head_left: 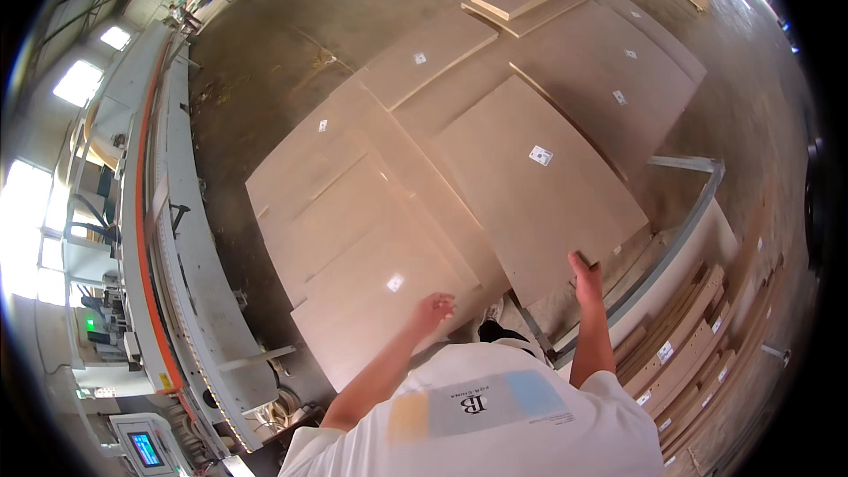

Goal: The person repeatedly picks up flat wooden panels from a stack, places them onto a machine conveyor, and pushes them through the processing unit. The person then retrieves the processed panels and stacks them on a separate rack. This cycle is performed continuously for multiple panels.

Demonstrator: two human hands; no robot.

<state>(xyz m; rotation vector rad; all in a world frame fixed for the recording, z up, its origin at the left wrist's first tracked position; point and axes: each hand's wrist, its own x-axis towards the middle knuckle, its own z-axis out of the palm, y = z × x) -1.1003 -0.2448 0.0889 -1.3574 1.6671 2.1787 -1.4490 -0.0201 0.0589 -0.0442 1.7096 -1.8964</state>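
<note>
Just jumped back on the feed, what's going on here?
A white-shirted person stands beside stacked brown panels. The right hand is at the edge of the near-right panel; whether it grips is unclear. The left hand, loosely curled, is by the near-left panel, holding nothing visible. A long orange-striped machine stands to the left.

left: grey machine point(201, 274), orange strip point(141, 238) | lower left: lit screen point(145, 450) | upper left: windows point(78, 83)

Bright windows point(78, 82), dusty brown floor point(256, 44), pale wall point(155, 2)
</note>
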